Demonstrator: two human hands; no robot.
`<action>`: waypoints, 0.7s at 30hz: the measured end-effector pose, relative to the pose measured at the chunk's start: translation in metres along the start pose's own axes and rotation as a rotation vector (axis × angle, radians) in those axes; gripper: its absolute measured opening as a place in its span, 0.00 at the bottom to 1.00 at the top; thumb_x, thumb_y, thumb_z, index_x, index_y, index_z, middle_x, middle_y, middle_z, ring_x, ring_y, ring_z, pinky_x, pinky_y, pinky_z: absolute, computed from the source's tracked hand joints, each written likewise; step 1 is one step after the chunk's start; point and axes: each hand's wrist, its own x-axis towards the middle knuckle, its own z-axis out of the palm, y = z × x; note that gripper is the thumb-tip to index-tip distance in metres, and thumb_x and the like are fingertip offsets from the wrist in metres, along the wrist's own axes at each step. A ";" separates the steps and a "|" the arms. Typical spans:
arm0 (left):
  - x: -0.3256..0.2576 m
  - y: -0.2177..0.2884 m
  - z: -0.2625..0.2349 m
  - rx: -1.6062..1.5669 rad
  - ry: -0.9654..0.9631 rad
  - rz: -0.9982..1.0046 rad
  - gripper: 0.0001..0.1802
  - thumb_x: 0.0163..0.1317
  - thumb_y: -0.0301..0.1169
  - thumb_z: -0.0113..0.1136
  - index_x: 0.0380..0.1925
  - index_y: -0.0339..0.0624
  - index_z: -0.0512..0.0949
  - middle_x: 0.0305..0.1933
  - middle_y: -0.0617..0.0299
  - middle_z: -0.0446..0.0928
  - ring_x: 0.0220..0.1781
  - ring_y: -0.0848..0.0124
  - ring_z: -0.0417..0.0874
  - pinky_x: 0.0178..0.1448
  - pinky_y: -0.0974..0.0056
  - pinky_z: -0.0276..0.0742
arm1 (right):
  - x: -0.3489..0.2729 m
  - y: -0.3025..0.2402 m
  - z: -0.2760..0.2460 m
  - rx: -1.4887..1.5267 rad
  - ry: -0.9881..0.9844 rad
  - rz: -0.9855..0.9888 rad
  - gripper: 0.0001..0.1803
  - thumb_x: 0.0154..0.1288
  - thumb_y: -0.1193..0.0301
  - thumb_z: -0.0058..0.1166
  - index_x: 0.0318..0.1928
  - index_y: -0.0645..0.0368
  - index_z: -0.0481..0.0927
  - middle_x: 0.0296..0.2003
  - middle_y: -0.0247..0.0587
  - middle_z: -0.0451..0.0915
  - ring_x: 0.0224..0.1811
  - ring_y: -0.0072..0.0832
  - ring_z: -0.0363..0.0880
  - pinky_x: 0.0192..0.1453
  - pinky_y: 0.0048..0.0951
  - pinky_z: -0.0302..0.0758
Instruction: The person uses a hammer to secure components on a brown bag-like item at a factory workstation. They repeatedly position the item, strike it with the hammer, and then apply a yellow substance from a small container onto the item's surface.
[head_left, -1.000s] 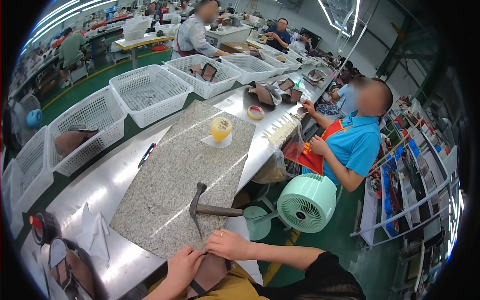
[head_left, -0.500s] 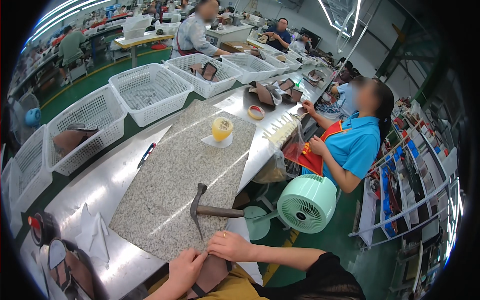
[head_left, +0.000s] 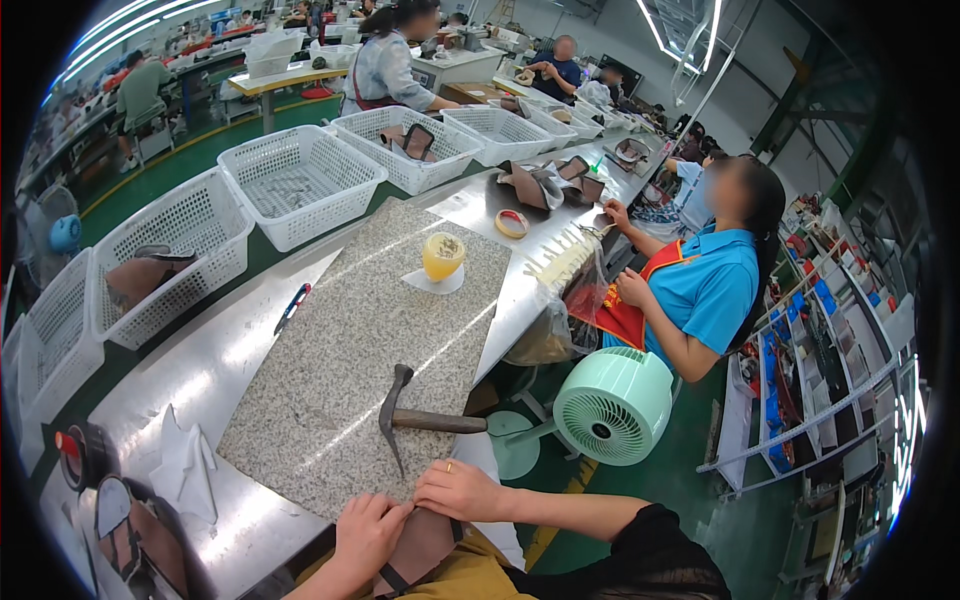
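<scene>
At the near edge of the bench, a brown leather piece (head_left: 418,548) is held between both hands, partly on the lap and just against the near edge of the granite slab (head_left: 370,350). It looks soft and matte, with a dark strap across its lower part, and its full shape cannot be told because the hands cover it. The left hand (head_left: 368,532) is closed on its left side, fingers curled over the edge; the right hand (head_left: 462,490), with a ring on one finger, is pressed flat on its upper right edge. It is judged that the piece is being positioned or smoothed by hand, and that the next move would call for a firm hold on it and a free hand for the tool. A hammer (head_left: 420,420) with a dark metal head and a brown wooden handle is laid on the slab, just beyond the right hand and not touched. The slab is speckled grey stone, flat and rectangular. Farther on it, a round yellow cup (head_left: 443,256) is standing on white paper. White plastic mesh baskets (head_left: 300,182) are lined along the far left, and a round mint-green fan (head_left: 612,405) is standing to the right, below the steel bench.
</scene>
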 end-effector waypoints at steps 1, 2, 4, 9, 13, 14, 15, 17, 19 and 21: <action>0.000 0.000 0.000 -0.001 -0.002 0.001 0.08 0.51 0.28 0.63 0.33 0.49 0.81 0.29 0.68 0.71 0.34 0.68 0.74 0.39 0.64 0.67 | 0.000 0.000 0.000 0.004 0.002 0.000 0.06 0.55 0.70 0.58 0.34 0.55 0.77 0.34 0.33 0.73 0.41 0.31 0.73 0.45 0.29 0.72; 0.001 0.001 -0.001 -0.002 -0.004 0.001 0.08 0.51 0.28 0.63 0.33 0.49 0.80 0.29 0.67 0.71 0.34 0.68 0.74 0.39 0.63 0.67 | 0.000 0.001 0.000 0.007 0.003 0.001 0.06 0.55 0.70 0.58 0.34 0.56 0.77 0.34 0.33 0.73 0.41 0.31 0.73 0.45 0.29 0.72; 0.000 0.000 -0.001 -0.011 -0.008 0.000 0.09 0.51 0.28 0.64 0.34 0.49 0.80 0.29 0.67 0.72 0.34 0.67 0.74 0.38 0.62 0.68 | 0.000 0.001 0.001 0.012 0.006 -0.001 0.06 0.55 0.70 0.58 0.34 0.56 0.77 0.35 0.33 0.73 0.41 0.31 0.73 0.45 0.29 0.72; -0.002 -0.001 0.001 -0.036 -0.016 -0.014 0.11 0.50 0.28 0.65 0.35 0.49 0.80 0.30 0.66 0.72 0.34 0.66 0.74 0.37 0.60 0.69 | 0.000 0.000 0.000 0.011 0.005 0.000 0.06 0.55 0.70 0.58 0.34 0.56 0.77 0.35 0.33 0.73 0.41 0.31 0.73 0.45 0.29 0.72; -0.001 -0.001 0.001 -0.046 -0.012 -0.013 0.11 0.49 0.27 0.65 0.35 0.49 0.80 0.30 0.66 0.72 0.34 0.65 0.74 0.36 0.61 0.69 | 0.001 0.000 -0.001 0.009 0.003 -0.001 0.07 0.55 0.70 0.58 0.34 0.56 0.77 0.35 0.33 0.73 0.42 0.31 0.73 0.45 0.29 0.72; -0.001 -0.001 0.001 -0.047 -0.010 -0.014 0.11 0.49 0.27 0.65 0.35 0.48 0.80 0.30 0.66 0.72 0.34 0.65 0.74 0.36 0.61 0.69 | 0.001 0.000 -0.001 0.011 0.003 0.001 0.07 0.55 0.70 0.58 0.34 0.56 0.77 0.35 0.33 0.73 0.42 0.31 0.73 0.45 0.29 0.72; -0.001 0.000 0.001 -0.048 -0.009 -0.013 0.11 0.49 0.27 0.65 0.35 0.48 0.80 0.30 0.66 0.72 0.34 0.65 0.74 0.36 0.61 0.70 | 0.001 0.000 -0.001 0.011 0.003 0.001 0.07 0.55 0.70 0.58 0.34 0.56 0.77 0.35 0.33 0.73 0.42 0.31 0.73 0.45 0.29 0.72; -0.001 0.000 0.001 -0.048 -0.004 -0.013 0.10 0.49 0.27 0.65 0.35 0.48 0.80 0.30 0.65 0.72 0.34 0.65 0.74 0.36 0.61 0.70 | 0.001 0.000 -0.001 0.013 0.005 0.001 0.07 0.55 0.70 0.58 0.34 0.56 0.77 0.35 0.33 0.73 0.42 0.31 0.73 0.45 0.29 0.72; -0.001 0.000 0.001 -0.050 -0.002 -0.013 0.10 0.49 0.27 0.65 0.34 0.48 0.80 0.29 0.65 0.72 0.33 0.65 0.74 0.36 0.61 0.70 | 0.001 -0.001 -0.002 0.015 0.004 0.003 0.07 0.55 0.70 0.58 0.34 0.56 0.77 0.35 0.33 0.73 0.42 0.31 0.73 0.45 0.29 0.72; -0.001 -0.001 0.001 -0.056 -0.001 -0.013 0.10 0.49 0.27 0.65 0.34 0.48 0.80 0.29 0.65 0.72 0.33 0.65 0.74 0.35 0.61 0.70 | 0.001 -0.001 -0.002 0.016 0.006 0.003 0.06 0.55 0.70 0.58 0.34 0.56 0.77 0.35 0.33 0.73 0.42 0.31 0.73 0.45 0.29 0.72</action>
